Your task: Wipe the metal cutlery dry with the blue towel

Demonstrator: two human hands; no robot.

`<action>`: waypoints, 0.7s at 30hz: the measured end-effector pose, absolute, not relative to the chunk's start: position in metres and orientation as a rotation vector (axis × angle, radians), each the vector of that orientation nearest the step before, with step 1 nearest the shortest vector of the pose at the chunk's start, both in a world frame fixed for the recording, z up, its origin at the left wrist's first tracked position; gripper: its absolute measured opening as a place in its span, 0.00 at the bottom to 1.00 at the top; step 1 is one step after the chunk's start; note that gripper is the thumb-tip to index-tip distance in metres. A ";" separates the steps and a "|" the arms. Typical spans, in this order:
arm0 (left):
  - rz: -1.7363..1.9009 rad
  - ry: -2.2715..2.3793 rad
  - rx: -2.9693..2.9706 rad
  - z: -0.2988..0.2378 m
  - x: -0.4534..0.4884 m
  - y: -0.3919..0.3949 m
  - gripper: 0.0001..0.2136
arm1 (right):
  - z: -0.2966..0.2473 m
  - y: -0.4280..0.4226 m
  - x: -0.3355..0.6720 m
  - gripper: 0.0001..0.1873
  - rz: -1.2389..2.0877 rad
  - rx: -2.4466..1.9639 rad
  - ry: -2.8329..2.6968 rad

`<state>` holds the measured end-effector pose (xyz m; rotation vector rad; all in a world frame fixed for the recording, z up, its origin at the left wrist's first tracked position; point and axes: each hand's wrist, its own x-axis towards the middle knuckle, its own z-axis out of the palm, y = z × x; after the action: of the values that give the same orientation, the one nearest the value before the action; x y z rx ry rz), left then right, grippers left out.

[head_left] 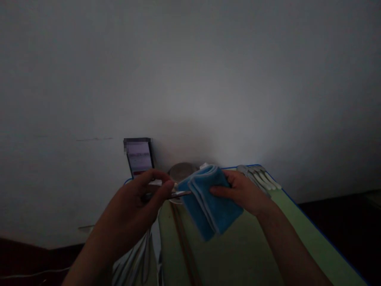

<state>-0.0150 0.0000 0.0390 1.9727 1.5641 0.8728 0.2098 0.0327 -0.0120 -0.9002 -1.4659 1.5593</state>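
My left hand (137, 210) is closed with thumb and fingers around a slim piece of metal cutlery (181, 194). Its far end reaches the folded blue cloth (222, 206), and the rest is hidden in my palm, so its kind does not show. On the right, my right hand (242, 190) grips that cloth, thumb on the near face and fingers behind. Both hands are raised over the pale green tabletop (238, 250).
A phone (139, 157) leans on the wall behind a round container (182, 171). Brown chopsticks (185, 246) lie mid-table. Several metal utensils (135, 256) and a knife (156, 242) lie at left; several white-handled utensils (262, 176) rest at the back right, near the blue table edge.
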 end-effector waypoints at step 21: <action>0.607 1.485 2.111 0.028 -0.007 0.003 0.16 | -0.017 0.038 0.188 0.12 1.413 -0.843 -0.941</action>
<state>-0.0074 0.0033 0.0276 2.1111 1.4850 0.6066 0.1884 0.0383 -0.0166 -0.8428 -0.9412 1.4133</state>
